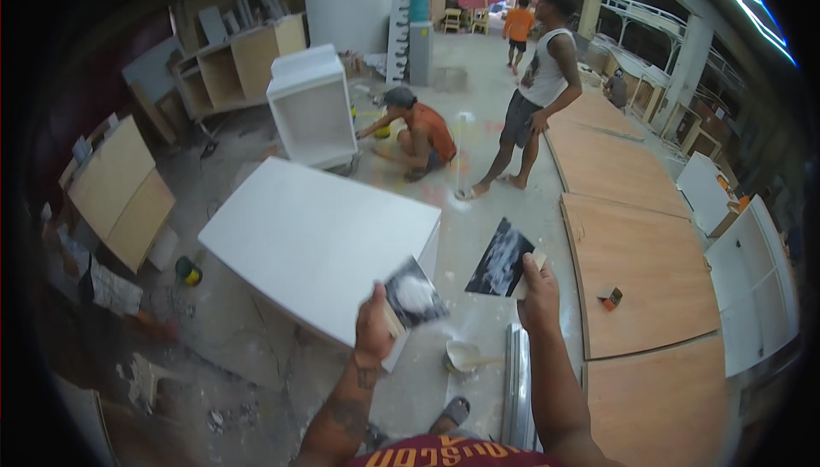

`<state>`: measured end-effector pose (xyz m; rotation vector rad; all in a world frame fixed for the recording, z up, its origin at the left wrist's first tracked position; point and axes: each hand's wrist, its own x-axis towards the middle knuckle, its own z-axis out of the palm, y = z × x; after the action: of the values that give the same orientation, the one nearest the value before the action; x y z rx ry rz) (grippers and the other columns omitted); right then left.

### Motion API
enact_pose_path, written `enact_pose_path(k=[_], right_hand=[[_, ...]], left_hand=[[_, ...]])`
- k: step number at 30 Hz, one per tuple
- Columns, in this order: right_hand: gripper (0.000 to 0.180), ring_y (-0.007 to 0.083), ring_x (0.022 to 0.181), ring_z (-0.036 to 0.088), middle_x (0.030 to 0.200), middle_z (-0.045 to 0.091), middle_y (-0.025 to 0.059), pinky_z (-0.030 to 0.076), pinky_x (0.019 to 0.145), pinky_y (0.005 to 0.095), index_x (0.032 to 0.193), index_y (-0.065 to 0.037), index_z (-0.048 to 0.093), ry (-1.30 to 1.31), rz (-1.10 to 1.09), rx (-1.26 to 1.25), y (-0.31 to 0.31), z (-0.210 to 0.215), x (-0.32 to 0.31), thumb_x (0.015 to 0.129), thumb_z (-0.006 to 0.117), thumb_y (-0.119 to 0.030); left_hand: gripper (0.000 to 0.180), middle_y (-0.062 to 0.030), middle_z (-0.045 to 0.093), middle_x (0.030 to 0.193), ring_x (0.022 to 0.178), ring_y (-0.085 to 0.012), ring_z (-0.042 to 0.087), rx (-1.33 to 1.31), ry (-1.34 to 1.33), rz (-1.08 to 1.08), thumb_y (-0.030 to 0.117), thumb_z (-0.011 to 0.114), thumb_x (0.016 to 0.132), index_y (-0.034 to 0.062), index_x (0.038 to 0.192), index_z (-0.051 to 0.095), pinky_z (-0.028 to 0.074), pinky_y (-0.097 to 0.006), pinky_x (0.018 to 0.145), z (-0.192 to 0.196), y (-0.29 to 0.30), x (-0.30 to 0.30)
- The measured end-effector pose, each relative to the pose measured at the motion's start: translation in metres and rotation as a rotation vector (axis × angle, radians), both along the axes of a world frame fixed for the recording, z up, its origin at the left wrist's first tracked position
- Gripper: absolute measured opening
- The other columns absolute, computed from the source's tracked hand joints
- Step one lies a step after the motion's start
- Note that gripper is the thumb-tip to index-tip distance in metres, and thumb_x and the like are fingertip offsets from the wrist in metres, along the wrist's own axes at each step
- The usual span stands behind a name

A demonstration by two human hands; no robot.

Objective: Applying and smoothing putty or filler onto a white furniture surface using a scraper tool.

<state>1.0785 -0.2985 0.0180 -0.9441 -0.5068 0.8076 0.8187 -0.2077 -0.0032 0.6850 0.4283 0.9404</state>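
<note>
My left hand (pixel 374 329) is closed on the pale wooden handle of a wide putty spreader (pixel 433 311). A mound of white putty (pixel 416 294) sits on its dark blade. My right hand (pixel 539 294) grips a second putty spreader (pixel 489 267), whose dark blade is smeared with white. Both tools are held up in front of me, apart from each other. Beyond the left one lies a large white panel-topped box (pixel 316 236), like a cabinet. Below the blades, a white-stained container with a handle (pixel 462 355) rests on the floor.
Large plywood sheets (pixel 641 275) lie to my right, with a small dark and orange object (pixel 611 299) on one. Metal bars (pixel 518 382) stand by my right forearm. A crouching person (pixel 423 134) works beside a white cabinet (pixel 312 108); another person (pixel 547 74) stands ahead.
</note>
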Motion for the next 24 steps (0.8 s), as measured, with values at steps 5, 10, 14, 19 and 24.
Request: enact_pose_path(k=[5,10,14,19,24], right_hand=[[0.028,0.0184,0.093,0.068,0.106,0.067,0.0095,0.056,0.083,0.0324,0.12,0.001,0.056,0.029,0.187,-0.208,-0.035,0.003,-0.134,0.095,0.063,-0.008],[0.027,0.0165,0.093,0.067,0.105,0.067,0.0081,0.055,0.083,0.0311,0.119,0.0,0.058,-0.002,0.262,-0.245,-0.034,-0.011,-0.252,0.095,0.064,-0.01],[0.026,0.0158,0.091,0.067,0.105,0.067,0.0075,0.056,0.082,0.0309,0.118,0.0,0.058,-0.027,0.332,-0.183,-0.025,-0.029,-0.306,0.096,0.064,-0.012],[0.028,0.0201,0.096,0.065,0.106,0.068,0.0102,0.052,0.087,0.034,0.119,-0.001,0.061,-0.072,0.29,-0.238,-0.007,-0.058,-0.368,0.096,0.059,-0.017],[0.027,0.018,0.097,0.067,0.108,0.067,0.0091,0.055,0.088,0.0341,0.122,0.001,0.055,0.014,0.414,-0.165,0.018,-0.074,-0.404,0.097,0.06,-0.01]], left_hand=[[0.058,-0.0065,0.067,0.091,0.078,-0.013,0.065,0.231,0.222,0.286,0.048,0.037,0.106,-0.0039,0.108,0.063,0.053,-0.027,0.071,0.045,0.015,-0.089],[0.054,0.003,0.054,0.071,0.065,-0.0067,0.047,0.323,0.387,0.425,0.048,0.042,0.106,0.0035,0.08,0.059,0.04,-0.027,0.057,0.032,0.017,-0.175],[0.054,0.0044,0.049,0.066,0.064,-0.0055,0.042,0.476,0.51,0.467,0.047,0.045,0.105,0.0057,0.07,0.052,0.036,-0.028,0.054,0.02,0.014,-0.231],[0.058,0.002,0.05,0.063,0.063,-0.0069,0.042,0.497,0.649,0.335,0.048,0.045,0.104,0.0008,0.072,0.055,0.037,-0.032,0.054,0.035,0.003,-0.286],[0.065,-0.0088,0.049,0.056,0.058,-0.0127,0.044,0.863,0.857,0.337,0.053,0.041,0.104,-0.0044,0.078,0.059,0.041,-0.037,0.056,0.045,0.012,-0.333]])
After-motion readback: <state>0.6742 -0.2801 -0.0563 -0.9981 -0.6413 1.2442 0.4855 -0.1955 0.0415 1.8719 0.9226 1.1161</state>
